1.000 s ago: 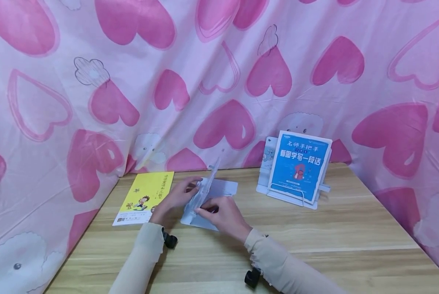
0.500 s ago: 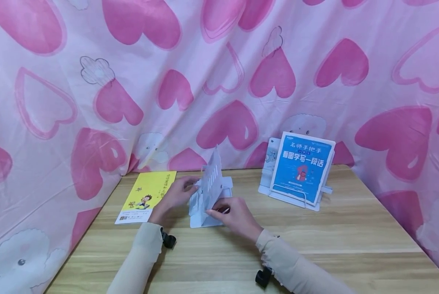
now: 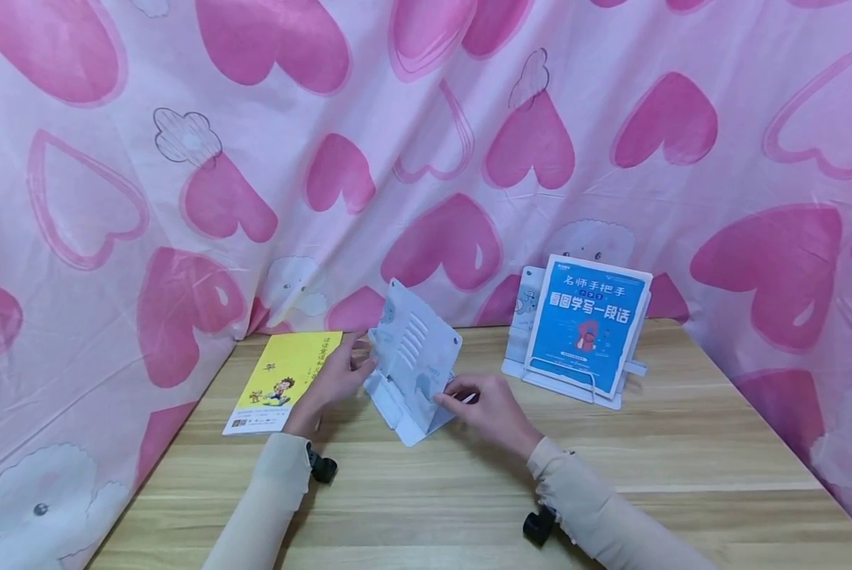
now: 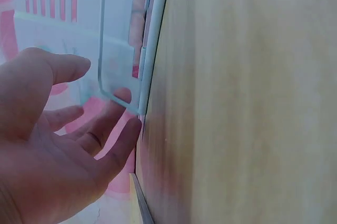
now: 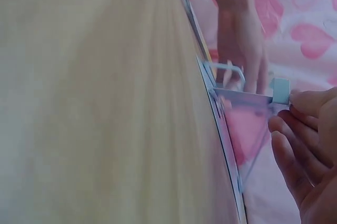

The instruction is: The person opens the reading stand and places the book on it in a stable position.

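Observation:
A pale blue metal book stand (image 3: 426, 340) stands unfolded on the table in the head view, its slotted back panel raised over a flat base. My left hand (image 3: 333, 380) is at its left side, fingers loosely spread. In the left wrist view the fingertips lie by the corner of the stand's wire holder (image 4: 101, 34), and the thumb is apart from the panel. My right hand (image 3: 493, 412) pinches the stand's right edge between thumb and fingers. The right wrist view has the thumb tip at a small pale tab (image 5: 281, 91) on the stand's side.
A yellow book (image 3: 276, 376) lies flat at the left, partly behind my left forearm. At the right, a blue book (image 3: 586, 324) leans on a second pale stand (image 3: 529, 297). A pink heart-patterned cloth (image 3: 426, 158) hangs behind the wooden table (image 3: 426, 507).
The book stand has turned from nearly edge-on so its slotted panel faces the head camera more. My right hand has moved right with its edge; my left hand has shifted slightly left.

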Motion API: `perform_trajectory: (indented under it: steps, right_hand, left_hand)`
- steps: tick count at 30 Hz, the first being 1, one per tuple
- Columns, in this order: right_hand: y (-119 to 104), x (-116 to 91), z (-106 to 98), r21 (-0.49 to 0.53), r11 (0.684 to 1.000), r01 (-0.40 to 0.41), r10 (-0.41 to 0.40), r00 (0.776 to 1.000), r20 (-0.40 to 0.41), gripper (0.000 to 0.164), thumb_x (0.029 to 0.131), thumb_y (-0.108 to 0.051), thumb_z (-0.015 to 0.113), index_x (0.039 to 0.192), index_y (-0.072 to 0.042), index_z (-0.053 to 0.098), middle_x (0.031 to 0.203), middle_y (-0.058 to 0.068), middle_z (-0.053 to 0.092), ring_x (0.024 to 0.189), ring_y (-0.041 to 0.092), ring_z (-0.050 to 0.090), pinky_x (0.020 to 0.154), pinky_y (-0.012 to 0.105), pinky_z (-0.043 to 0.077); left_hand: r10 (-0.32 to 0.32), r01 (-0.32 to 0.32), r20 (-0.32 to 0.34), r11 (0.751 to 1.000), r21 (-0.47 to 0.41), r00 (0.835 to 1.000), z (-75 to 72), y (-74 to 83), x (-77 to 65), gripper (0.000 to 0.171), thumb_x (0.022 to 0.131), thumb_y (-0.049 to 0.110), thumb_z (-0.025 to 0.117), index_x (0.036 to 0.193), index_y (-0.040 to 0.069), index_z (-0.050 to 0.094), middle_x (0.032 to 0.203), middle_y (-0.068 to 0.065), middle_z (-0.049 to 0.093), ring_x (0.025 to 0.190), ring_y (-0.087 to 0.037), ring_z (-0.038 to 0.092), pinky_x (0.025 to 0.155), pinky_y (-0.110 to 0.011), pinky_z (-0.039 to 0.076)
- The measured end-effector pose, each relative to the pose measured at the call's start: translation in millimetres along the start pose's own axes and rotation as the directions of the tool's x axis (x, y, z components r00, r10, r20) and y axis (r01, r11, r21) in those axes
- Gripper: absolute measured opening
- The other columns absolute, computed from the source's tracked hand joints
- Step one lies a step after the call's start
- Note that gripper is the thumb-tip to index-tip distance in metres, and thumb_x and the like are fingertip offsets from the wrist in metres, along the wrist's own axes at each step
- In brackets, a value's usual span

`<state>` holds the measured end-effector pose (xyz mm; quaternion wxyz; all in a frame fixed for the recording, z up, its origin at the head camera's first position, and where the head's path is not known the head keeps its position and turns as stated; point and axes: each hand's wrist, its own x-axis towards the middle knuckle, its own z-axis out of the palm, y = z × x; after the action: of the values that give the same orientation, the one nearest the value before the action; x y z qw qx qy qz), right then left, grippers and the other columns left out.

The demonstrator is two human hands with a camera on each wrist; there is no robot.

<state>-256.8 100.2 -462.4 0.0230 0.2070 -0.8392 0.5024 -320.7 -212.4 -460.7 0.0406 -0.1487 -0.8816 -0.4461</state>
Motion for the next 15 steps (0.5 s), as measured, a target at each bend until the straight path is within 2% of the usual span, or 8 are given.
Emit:
perform_trajectory:
  steps: [3,6,8,12,15]
  right_hand:
    - [7,4,-7,0.001,1.000,-0.008,0.008,1.000,-0.024,0.005,0.097,-0.033,0.084,0.102,-0.031,0.084,0.108,-0.008,0.081,0.082,0.018,0.072,0.066,0.029,0.064]
    - [13,8,-13,-0.011,1.000,-0.011,0.011,0.999,-0.053,0.006,0.099,-0.030,0.082,0.105,-0.030,0.084,0.105,-0.008,0.080,0.080,0.018,0.071,0.065,0.029,0.063]
    - [17,10,-15,-0.025,1.000,-0.008,0.006,0.997,-0.072,0.008,0.100,-0.028,0.081,0.107,-0.029,0.084,0.105,-0.008,0.080,0.081,0.017,0.070,0.068,0.028,0.062]
    - [21,13,-17,-0.036,0.999,0.010,-0.013,0.996,-0.084,0.010,0.101,-0.027,0.079,0.110,-0.025,0.083,0.106,-0.006,0.081,0.083,0.015,0.071,0.073,0.026,0.062]
    - [23,15,-17,-0.016,1.000,0.020,-0.021,0.998,-0.062,0.014,0.098,-0.032,0.083,0.110,-0.023,0.082,0.105,-0.005,0.081,0.085,0.014,0.073,0.077,0.026,0.063]
  left_hand:
    - [0.015,-0.015,0.000,1.000,-0.026,1.000,0.2,-1.0,-0.8,0.080,0.108,0.012,0.064,0.173,0.032,0.022,0.161,-0.014,0.049,0.137,-0.042,0.060,0.098,-0.045,0.058]
    - [-0.005,0.005,-0.002,0.999,-0.035,1.000,0.4,-0.9,-1.7,0.076,0.109,0.015,0.064,0.171,0.033,0.024,0.155,-0.014,0.053,0.129,-0.038,0.064,0.089,-0.036,0.057]
    - [-0.023,0.023,-0.014,1.000,-0.010,1.000,-0.3,-0.2,-2.3,0.071,0.109,0.018,0.064,0.170,0.031,0.028,0.155,-0.016,0.054,0.125,-0.037,0.064,0.088,-0.036,0.057]
    - [-0.064,0.066,-0.047,0.998,0.025,0.997,-2.4,0.9,-3.4,0.066,0.109,0.024,0.066,0.167,0.027,0.035,0.153,-0.017,0.057,0.124,-0.036,0.064,0.100,-0.046,0.058]
    - [-0.083,0.084,-0.052,0.996,0.018,0.995,-3.6,1.0,-4.4,0.065,0.109,0.025,0.066,0.167,0.024,0.037,0.150,-0.018,0.059,0.129,-0.038,0.064,0.111,-0.055,0.055]
